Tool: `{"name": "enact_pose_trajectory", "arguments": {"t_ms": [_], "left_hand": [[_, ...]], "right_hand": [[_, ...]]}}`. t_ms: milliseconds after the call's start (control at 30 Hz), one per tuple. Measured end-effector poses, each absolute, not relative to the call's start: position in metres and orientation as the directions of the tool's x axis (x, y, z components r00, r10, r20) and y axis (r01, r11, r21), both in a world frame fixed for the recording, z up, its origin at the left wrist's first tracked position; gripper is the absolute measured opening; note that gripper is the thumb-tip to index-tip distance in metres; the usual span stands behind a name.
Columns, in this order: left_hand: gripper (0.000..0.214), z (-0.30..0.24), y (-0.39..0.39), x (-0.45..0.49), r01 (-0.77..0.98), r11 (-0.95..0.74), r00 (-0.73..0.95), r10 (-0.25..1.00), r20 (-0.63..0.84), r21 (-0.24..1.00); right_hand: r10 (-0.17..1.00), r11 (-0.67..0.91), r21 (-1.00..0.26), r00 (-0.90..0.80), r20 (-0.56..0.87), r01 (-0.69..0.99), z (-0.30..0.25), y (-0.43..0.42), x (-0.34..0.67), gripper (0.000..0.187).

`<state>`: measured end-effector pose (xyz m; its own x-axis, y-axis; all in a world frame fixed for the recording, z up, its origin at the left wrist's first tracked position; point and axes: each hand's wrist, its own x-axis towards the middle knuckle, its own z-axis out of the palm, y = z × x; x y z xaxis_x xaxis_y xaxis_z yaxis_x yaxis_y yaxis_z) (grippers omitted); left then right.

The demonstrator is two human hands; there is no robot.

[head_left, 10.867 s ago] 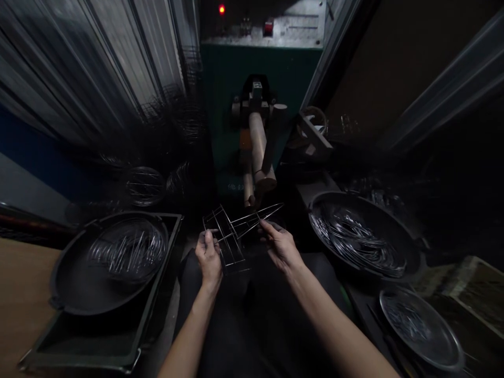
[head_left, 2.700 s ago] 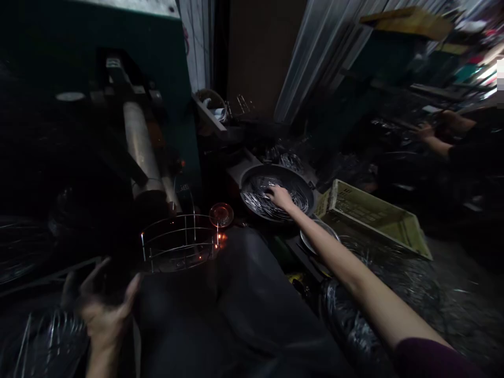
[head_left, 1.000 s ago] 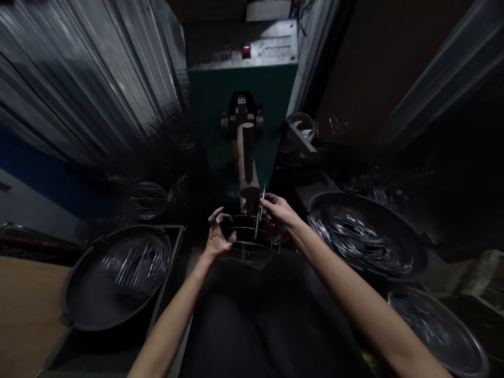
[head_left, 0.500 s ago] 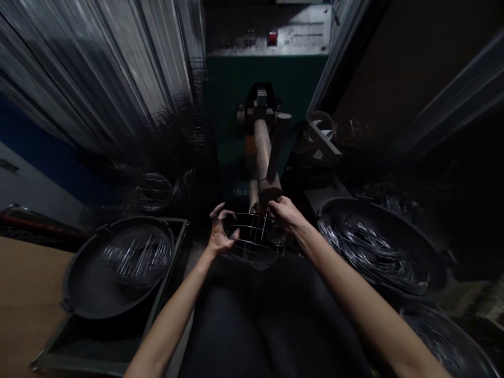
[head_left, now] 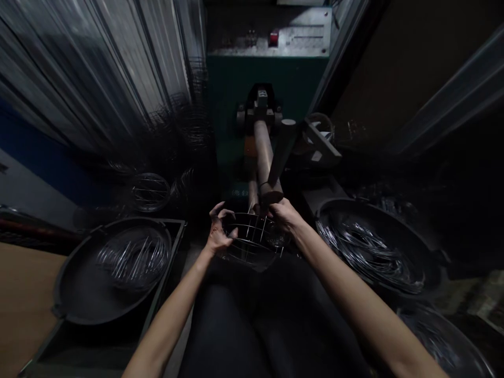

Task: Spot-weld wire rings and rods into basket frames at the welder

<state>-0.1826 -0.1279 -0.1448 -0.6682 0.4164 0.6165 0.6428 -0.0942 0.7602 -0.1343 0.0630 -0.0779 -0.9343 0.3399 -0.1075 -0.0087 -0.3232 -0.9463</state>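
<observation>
Both my hands are at a round wire rack (head_left: pixel 255 242) of thin metal rods, low in front of a green spot-welding machine (head_left: pixel 228 84). My left hand (head_left: pixel 220 233) curls around the rack's left rim, thumb on the near side and fingers on the far side. At the right rim, my right hand (head_left: pixel 284 214) has its fingers closed on the wire, partly hidden under the machine's arm. The thick upper metal arm (head_left: pixel 263 144) ends just above the rack's far edge, with an upright dark rod (head_left: pixel 282 149) on it. A thinner lower arm (head_left: pixel 253 194) shows below.
On the left, a black basin (head_left: pixel 74 294) with bent wires (head_left: pixel 136 257) rests on a green-framed stand. Another basin (head_left: pixel 433 273) on the right holds shiny wire rings (head_left: pixel 370 252). More round wire racks (head_left: pixel 150 191) lie behind on the left. A red switch (head_left: pixel 274 38) sits on the machine's panel.
The upper arm's end and its upright rod have shifted slightly down and to the right. My hands and the rack stay almost in place; the view has moved a little.
</observation>
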Motion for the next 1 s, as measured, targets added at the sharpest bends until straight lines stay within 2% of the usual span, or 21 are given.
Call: {"name": "enact_pose_trajectory", "arguments": {"t_ms": [167,300,433,467,533,600,667,700,767,800,867,933,1000], "left_hand": [[0.073,-0.145,-0.127,-0.192,0.655,-0.133,-0.625,0.458,0.632,0.744],[0.072,-0.140,-0.126,-0.195,0.769,-0.102,-0.508,0.502,0.700,0.631],[0.072,-0.152,-0.134,-0.159,0.876,-0.063,-0.373,0.538,0.756,0.478],[0.070,-0.155,-0.138,-0.142,0.903,-0.055,-0.319,0.581,0.749,0.427],[0.065,-0.157,-0.148,-0.102,0.950,-0.073,-0.158,0.724,0.671,0.302],[0.061,-0.147,-0.159,-0.066,0.968,-0.171,0.042,0.828,0.559,0.182],[0.061,-0.129,-0.168,-0.048,0.965,-0.227,0.109,0.806,0.582,0.135],[0.065,-0.119,-0.171,-0.047,0.972,-0.176,0.031,0.758,0.652,0.159],[0.072,-0.099,-0.175,-0.059,0.950,0.038,-0.266,0.613,0.744,0.309],[0.072,-0.090,-0.177,-0.067,0.908,0.127,-0.399,0.556,0.729,0.400],[0.058,-0.076,-0.181,-0.082,0.822,0.206,-0.545,0.556,0.628,0.531],[0.039,-0.063,-0.185,-0.082,0.758,0.205,-0.604,0.580,0.547,0.619],[0.029,-0.053,-0.183,-0.067,0.628,0.200,-0.712,0.537,0.452,0.752]], "right_hand": [[0.371,-0.326,-0.943,-0.908,-0.196,0.070,-0.067,0.070,-0.146,0.015],[0.435,-0.239,-0.955,-0.859,-0.269,0.179,-0.040,0.086,-0.155,0.010],[0.466,-0.148,-0.956,-0.835,-0.292,0.252,-0.027,0.096,-0.120,0.010],[0.479,-0.049,-0.958,-0.835,-0.271,0.283,-0.028,0.095,-0.102,0.013],[0.496,0.279,-0.893,-0.849,-0.181,0.354,-0.031,0.088,-0.061,0.023],[0.432,0.620,-0.684,-0.895,-0.111,0.384,-0.033,0.073,-0.018,0.037],[0.285,0.818,-0.486,-0.951,-0.119,0.306,-0.028,0.058,0.020,0.040],[0.199,0.876,-0.422,-0.972,-0.126,0.234,-0.024,0.052,0.035,0.037],[0.041,0.932,-0.357,-0.996,-0.077,0.066,-0.015,0.048,0.055,0.032],[-0.013,0.939,-0.344,-1.000,-0.025,-0.004,-0.011,0.050,0.060,0.032],[-0.076,0.933,-0.346,-0.994,0.082,-0.100,-0.010,0.060,0.059,0.034],[-0.114,0.910,-0.381,-0.982,0.148,-0.164,-0.020,0.071,0.046,0.034],[-0.140,0.876,-0.440,-0.978,0.155,-0.196,-0.038,0.078,0.025,0.035]]}}
